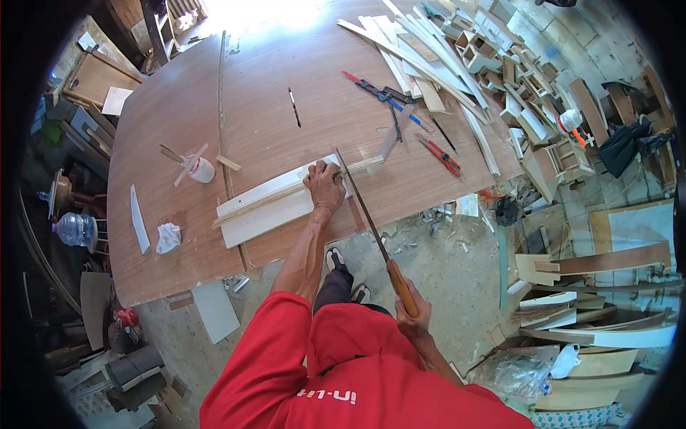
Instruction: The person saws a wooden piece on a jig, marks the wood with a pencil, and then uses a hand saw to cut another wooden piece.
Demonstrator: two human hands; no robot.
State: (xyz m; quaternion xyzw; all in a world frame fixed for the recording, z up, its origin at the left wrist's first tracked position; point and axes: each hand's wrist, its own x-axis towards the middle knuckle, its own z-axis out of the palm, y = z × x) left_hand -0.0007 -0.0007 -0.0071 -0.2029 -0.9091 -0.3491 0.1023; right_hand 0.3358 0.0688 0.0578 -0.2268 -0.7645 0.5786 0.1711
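My right hand (414, 319) is wrapped round the wooden handle of a handsaw (373, 227), its long thin blade running up and left across the table's front edge. My left hand (325, 187) bears down with curled fingers on a narrow wood strip (261, 203), which lies along a white board (269, 232). The strip sticks out to the right beyond the board, and the blade crosses it just right of my left fingers. Board and strip rest on the brown table (286, 150).
A white cup (202, 170) with sticks and a crumpled plastic bag (168, 237) stand left. Red pliers (439, 157), a clear set square (395, 134) and a dark brush (294, 107) lie on the table. Long wood strips (429, 61) pile up at back right; offcuts (547, 161) crowd the floor.
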